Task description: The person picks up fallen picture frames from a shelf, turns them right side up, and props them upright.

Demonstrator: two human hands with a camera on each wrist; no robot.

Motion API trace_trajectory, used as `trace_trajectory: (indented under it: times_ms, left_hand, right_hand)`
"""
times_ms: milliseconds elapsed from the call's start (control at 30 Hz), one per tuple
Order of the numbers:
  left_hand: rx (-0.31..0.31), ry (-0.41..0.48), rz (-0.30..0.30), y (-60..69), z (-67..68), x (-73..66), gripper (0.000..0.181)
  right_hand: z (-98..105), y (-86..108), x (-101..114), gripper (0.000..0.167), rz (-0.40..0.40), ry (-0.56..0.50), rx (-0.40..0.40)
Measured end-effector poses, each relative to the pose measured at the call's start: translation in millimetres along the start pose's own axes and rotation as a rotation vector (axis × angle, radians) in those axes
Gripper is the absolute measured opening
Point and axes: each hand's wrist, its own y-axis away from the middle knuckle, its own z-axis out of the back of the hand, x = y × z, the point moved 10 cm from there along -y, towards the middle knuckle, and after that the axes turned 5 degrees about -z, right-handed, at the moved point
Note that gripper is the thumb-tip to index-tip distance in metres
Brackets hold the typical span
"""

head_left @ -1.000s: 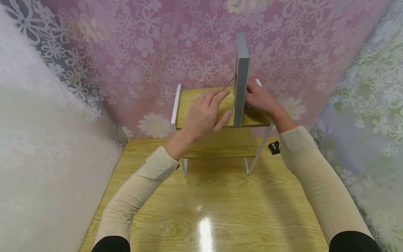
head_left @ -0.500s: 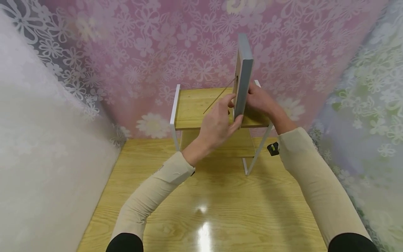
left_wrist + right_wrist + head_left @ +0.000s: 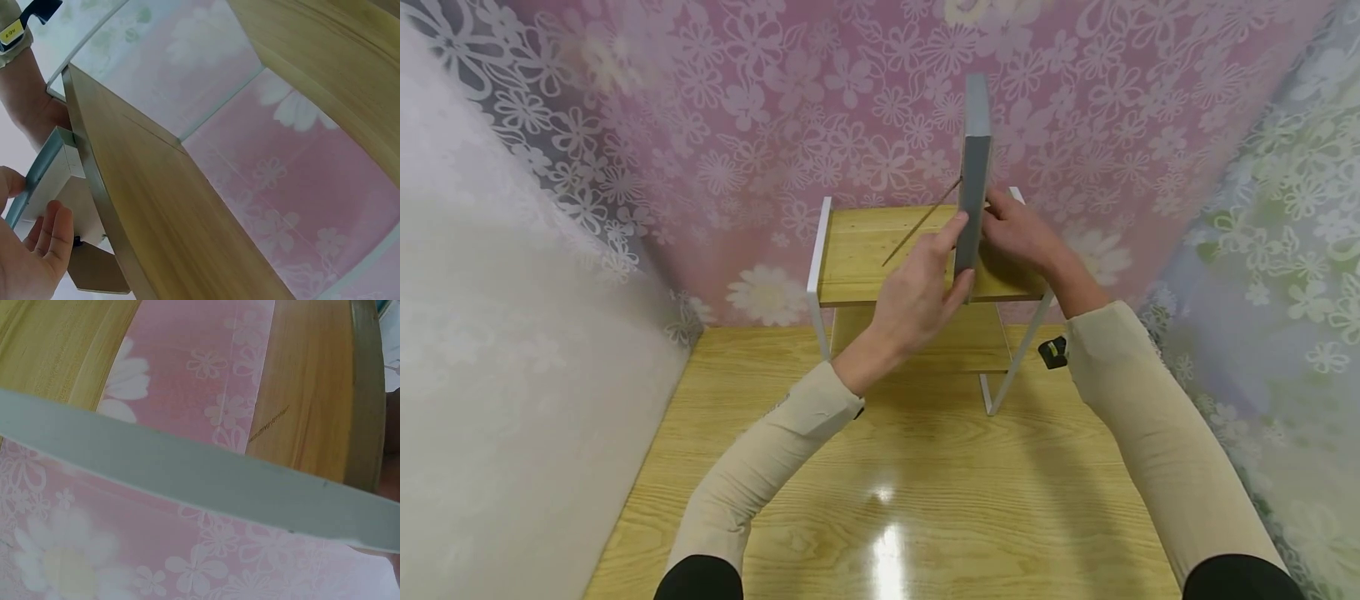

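Observation:
A grey-blue picture frame stands upright on the top board of a small wooden shelf unit, its narrow edge turned towards me. From its back a thin easel leg slants out to the left; the left wrist view shows this leg as a brown panel. My left hand grips the near edge, with the thumb on the rim and the other fingers by the pale back. On the other side, my right hand holds the frame low down, its fingertips partly hidden.
White metal legs carry the shelf unit, which has a lower board. Behind it hangs a pink flowered wall covering. A small black object shows beside the right cuff. Light wooden flooring lies in front.
My left hand has moved from the easel leg, right onto the frame's near edge. The leg now shows fully extended. The frame has turned slightly; my right hand stays nearly in place.

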Motion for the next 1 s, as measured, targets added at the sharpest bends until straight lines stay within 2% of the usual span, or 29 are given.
trace_trajectory:
  times_ms: [133,400,700,1000]
  left_hand:
    - [-0.002,-0.013,0.019,2.9,1.7,3.8,0.061]
    - [-0.034,0.001,0.029,7.7,7.1,9.8,0.060]
    - [-0.027,0.029,0.060,9.3,12.5,17.0,0.067]
    - [-0.017,0.109,0.129,13.5,13.4,28.7,0.070]
  right_hand:
    - [-1,1.6,-3,0.054,-0.045,0.033,0.020]
    - [-3,-0.5,-2,0.052,-0.037,0.040,0.020]
    - [0,-0.1,-2,0.053,-0.045,0.008,0.009]
    - [0,1.0,-6,0.054,-0.075,0.007,0.009]
